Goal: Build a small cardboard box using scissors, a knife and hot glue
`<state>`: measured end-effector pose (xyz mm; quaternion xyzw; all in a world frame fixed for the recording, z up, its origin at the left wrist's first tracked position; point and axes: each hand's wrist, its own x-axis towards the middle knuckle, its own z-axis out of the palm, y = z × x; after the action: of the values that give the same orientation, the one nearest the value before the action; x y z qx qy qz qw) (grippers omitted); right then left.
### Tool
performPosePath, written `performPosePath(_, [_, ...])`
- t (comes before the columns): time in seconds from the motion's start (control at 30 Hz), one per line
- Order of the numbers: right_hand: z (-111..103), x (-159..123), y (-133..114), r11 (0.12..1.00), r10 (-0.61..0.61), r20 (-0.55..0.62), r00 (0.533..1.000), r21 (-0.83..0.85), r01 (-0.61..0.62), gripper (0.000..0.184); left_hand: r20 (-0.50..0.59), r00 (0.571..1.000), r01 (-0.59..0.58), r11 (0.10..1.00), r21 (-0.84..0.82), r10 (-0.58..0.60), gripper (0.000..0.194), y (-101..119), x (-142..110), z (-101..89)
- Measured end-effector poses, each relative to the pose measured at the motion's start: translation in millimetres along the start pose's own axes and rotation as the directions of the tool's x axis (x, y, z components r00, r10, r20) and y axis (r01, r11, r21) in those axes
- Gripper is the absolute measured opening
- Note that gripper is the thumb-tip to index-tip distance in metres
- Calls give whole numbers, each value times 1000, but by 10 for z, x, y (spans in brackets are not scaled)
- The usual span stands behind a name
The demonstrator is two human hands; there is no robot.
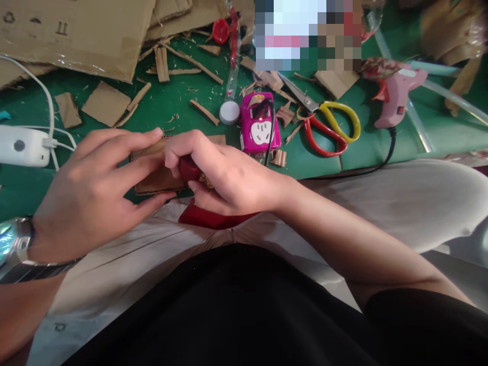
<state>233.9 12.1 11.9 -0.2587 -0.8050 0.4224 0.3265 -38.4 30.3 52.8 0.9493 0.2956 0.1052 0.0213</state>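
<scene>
A flat piece of brown cardboard [152,180] lies at the near edge of the green table, in front of my lap. My left hand [101,178] reaches over it, with the thumb along its near edge and the fingers spread across it to the far edge, gripping it. My right hand [221,175] is curled round a dark red rounded object [188,170] resting over the cardboard. Light printed marks show on its side. The fingers hide most of this object, and I cannot make out its kind.
Beyond my hands are a magenta power socket [261,129], a white cap [229,113], scissors [324,119] with red and yellow handles, and a pink glue gun [398,94]. Cardboard scraps [107,104] litter the table. A white power strip [23,146] with cables lies left.
</scene>
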Motion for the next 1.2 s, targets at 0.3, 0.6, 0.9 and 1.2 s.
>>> performPosePath(0.3, [51, 54, 54, 997, -63, -164, 984, -43, 57, 33, -9, 1000, -21, 1000, 6, 21, 50, 4, -5, 7])
performPosePath(0.6, [-106, 12, 132, 988, -145, -485, 862, -119, 99, 24, 14, 1000, -21, 1000, -2, 21, 73, -15, 30, -15])
performPosePath(0.9, [-232, -130, 168, 976, 21, -577, 816, -166, -142, 40, -42, 999, -7, 999, -42, 5, 92, -48, -5, 83])
performPosePath(1.2, [-202, -111, 141, 901, -46, -458, 888, -403, -161, 12, 178, 970, 195, 968, -157, -167, 162, -379, -158, 177])
